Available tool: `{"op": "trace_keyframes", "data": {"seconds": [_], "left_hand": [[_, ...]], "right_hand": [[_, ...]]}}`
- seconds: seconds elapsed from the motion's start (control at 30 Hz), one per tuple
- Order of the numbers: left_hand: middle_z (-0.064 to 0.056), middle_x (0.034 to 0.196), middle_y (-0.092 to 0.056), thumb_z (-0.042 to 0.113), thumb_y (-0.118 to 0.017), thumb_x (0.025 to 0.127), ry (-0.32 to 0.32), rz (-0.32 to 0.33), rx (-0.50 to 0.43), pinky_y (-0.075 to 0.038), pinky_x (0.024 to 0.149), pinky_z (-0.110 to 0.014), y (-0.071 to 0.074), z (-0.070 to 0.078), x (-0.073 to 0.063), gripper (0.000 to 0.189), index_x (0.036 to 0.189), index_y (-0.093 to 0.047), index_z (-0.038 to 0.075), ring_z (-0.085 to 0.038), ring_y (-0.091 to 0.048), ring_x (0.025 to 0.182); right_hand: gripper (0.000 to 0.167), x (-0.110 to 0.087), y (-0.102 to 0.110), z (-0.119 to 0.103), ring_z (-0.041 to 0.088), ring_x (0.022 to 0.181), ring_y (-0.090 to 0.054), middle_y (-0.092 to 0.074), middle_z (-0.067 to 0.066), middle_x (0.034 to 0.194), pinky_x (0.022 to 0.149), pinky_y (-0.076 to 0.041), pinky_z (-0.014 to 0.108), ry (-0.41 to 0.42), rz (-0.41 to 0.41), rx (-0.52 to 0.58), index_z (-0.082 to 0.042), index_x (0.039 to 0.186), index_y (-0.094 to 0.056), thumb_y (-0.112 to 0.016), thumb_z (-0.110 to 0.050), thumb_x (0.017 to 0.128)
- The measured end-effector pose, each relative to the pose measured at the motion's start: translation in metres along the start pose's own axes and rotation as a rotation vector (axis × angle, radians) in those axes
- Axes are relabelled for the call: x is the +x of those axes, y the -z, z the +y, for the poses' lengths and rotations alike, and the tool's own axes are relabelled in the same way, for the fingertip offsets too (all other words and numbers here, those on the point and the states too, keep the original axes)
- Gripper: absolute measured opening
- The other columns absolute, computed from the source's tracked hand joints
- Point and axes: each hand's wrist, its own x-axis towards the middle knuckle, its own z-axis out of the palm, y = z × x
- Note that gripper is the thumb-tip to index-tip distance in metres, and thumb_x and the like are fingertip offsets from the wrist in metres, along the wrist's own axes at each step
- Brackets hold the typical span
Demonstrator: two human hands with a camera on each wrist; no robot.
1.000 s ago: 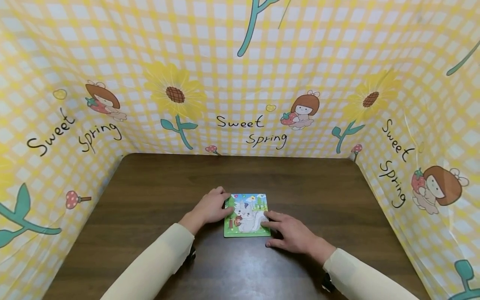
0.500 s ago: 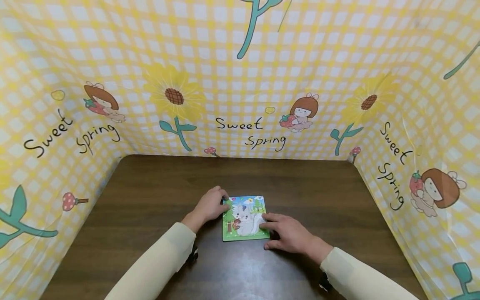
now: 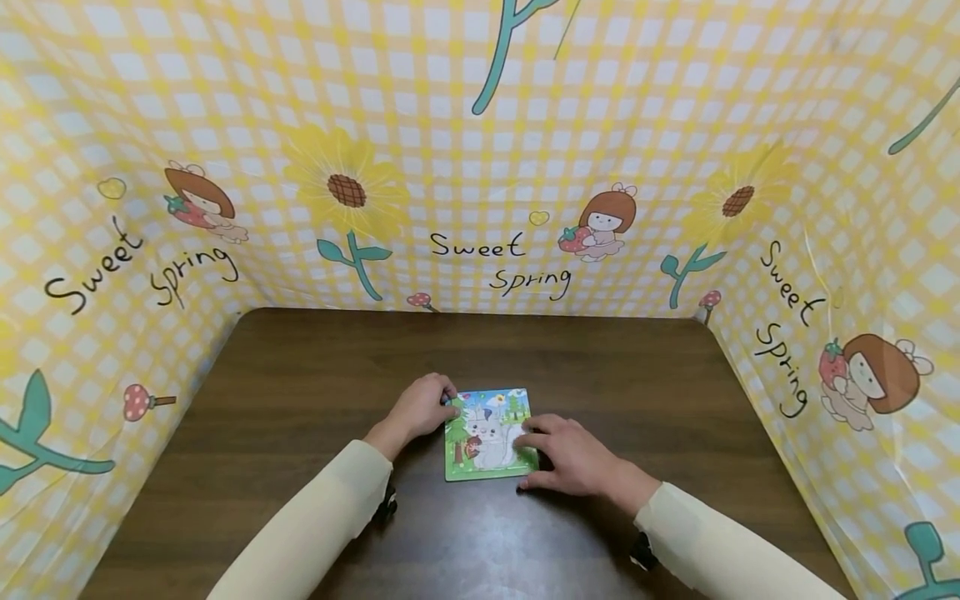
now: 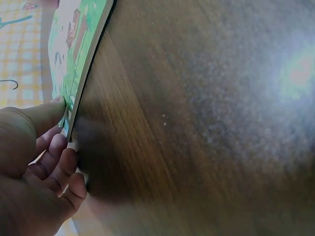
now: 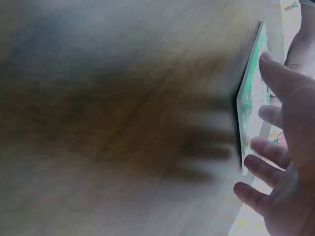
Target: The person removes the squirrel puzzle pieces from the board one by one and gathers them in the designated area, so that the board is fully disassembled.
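A square jigsaw puzzle board (image 3: 486,457) with a grey squirrel picture and a green border lies flat near the middle of the table. My left hand (image 3: 420,407) holds its upper left edge. In the left wrist view the left thumb (image 4: 51,110) presses on top of the puzzle's corner, with the fingers curled at the rim. My right hand (image 3: 581,458) is over the right side with its fingers spread and loosely bent. Seen from the right wrist, the right hand (image 5: 295,128) has its fingers above and beside the board (image 5: 249,96); whether they touch it I cannot tell.
The dark brown wooden table (image 3: 337,350) has a rounded back edge. Yellow checked cloth (image 3: 480,183) with flowers and "Sweet Spring" lettering stands around the back and both sides.
The puzzle has shifted slightly left and turned a little. My right hand has moved slightly left, its fingers further over the board. The left hand keeps its hold.
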Motion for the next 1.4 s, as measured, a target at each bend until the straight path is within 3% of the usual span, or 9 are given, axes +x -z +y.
{"op": "trace_keyframes", "data": {"seconds": [0.37,0.8,1.07,1.27,1.4], "left_hand": [[-0.003,0.098,-0.061,0.025,-0.081,0.089,0.023,-0.019,-0.003,-0.050,0.084,-0.040,-0.001,0.000,0.002,0.022,0.102,-0.070,0.011,-0.018,-0.056,0.088],[-0.003,0.094,-0.061,0.022,-0.082,0.087,0.026,-0.017,-0.046,-0.049,0.086,-0.039,0.006,-0.001,0.000,0.020,0.099,-0.070,0.010,-0.019,-0.056,0.088],[-0.003,0.092,-0.064,0.014,-0.078,0.090,0.048,-0.033,-0.229,-0.050,0.082,-0.037,0.013,0.003,0.000,0.012,0.096,-0.069,0.011,-0.018,-0.058,0.086],[-0.002,0.091,-0.066,0.010,-0.074,0.092,0.037,-0.009,-0.318,-0.051,0.078,-0.034,0.013,0.005,-0.003,0.006,0.096,-0.070,0.012,-0.017,-0.060,0.084],[-0.006,0.091,-0.067,0.006,-0.071,0.094,0.053,0.009,-0.475,-0.056,0.071,-0.035,0.010,0.006,-0.007,0.007,0.100,-0.070,0.009,-0.020,-0.064,0.080]], "right_hand": [[0.067,0.036,-0.006,-0.014,0.027,0.150,-0.037,-0.040,0.009,0.162,0.119,-0.035,0.049,0.079,-0.019,0.014,-0.025,0.150,-0.054,-0.067,-0.059,0.093],[0.066,0.049,-0.015,-0.022,0.030,0.149,-0.036,-0.039,0.008,0.162,0.118,-0.035,0.053,0.042,-0.060,-0.036,-0.036,0.151,-0.052,-0.063,-0.066,0.092],[0.067,0.051,-0.010,-0.026,0.029,0.149,-0.037,-0.041,0.009,0.160,0.119,-0.034,0.050,0.052,-0.075,-0.081,-0.035,0.151,-0.051,-0.061,-0.066,0.093],[0.067,0.050,-0.013,-0.025,0.031,0.150,-0.035,-0.039,0.010,0.161,0.119,-0.034,0.052,0.040,-0.075,-0.059,-0.035,0.152,-0.050,-0.061,-0.066,0.094],[0.067,0.047,-0.016,-0.023,0.031,0.150,-0.036,-0.039,0.010,0.161,0.118,-0.035,0.054,0.045,-0.068,-0.052,-0.034,0.151,-0.051,-0.061,-0.067,0.093]]}}
